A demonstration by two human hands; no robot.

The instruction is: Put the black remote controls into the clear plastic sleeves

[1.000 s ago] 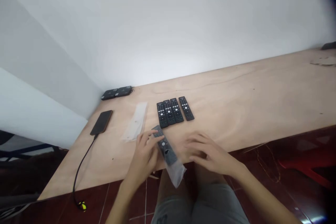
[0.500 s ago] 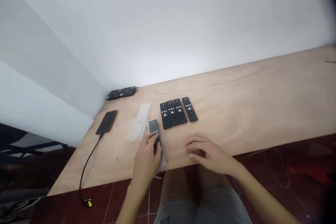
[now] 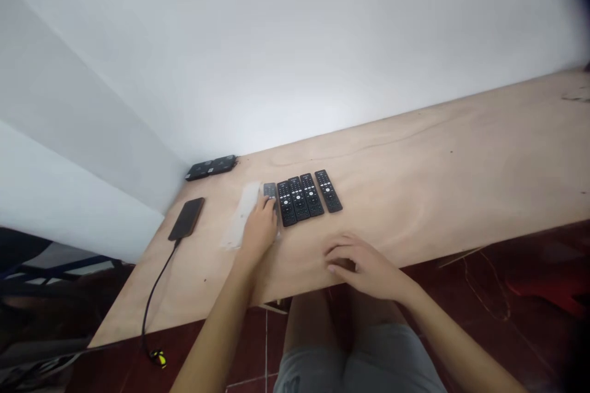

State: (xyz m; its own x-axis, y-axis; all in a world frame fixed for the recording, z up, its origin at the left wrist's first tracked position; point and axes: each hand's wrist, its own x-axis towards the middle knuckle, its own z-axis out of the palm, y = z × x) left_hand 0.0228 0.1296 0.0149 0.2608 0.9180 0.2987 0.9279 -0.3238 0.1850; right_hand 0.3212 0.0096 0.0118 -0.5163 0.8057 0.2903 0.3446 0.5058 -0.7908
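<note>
My left hand [image 3: 260,224] is closed on a remote control [image 3: 270,188], whose top end shows past my fingers. It looks greyer than the others, as if inside a clear plastic sleeve. Right beside it, three black remote controls [image 3: 298,199] lie side by side with buttons up. A further black remote control [image 3: 329,191] sits a small gap to their right. Left of my left hand lies a flat whitish plastic sleeve [image 3: 242,215], partly hidden by that hand. My right hand [image 3: 353,261] rests near the table's front edge, fingers loosely curved, thumb apart, holding nothing.
A phone [image 3: 187,219] with a black cable [image 3: 151,301] lies on the left of the wooden table [image 3: 415,196]. Two flat black boxes [image 3: 211,167] stand in the back left corner against the white wall [image 3: 299,43]. The cable hangs over the front edge.
My left hand has moved away from me with the sleeved remote control, bringing it from near the front edge up beside the row. My right hand stays in about the same place.
</note>
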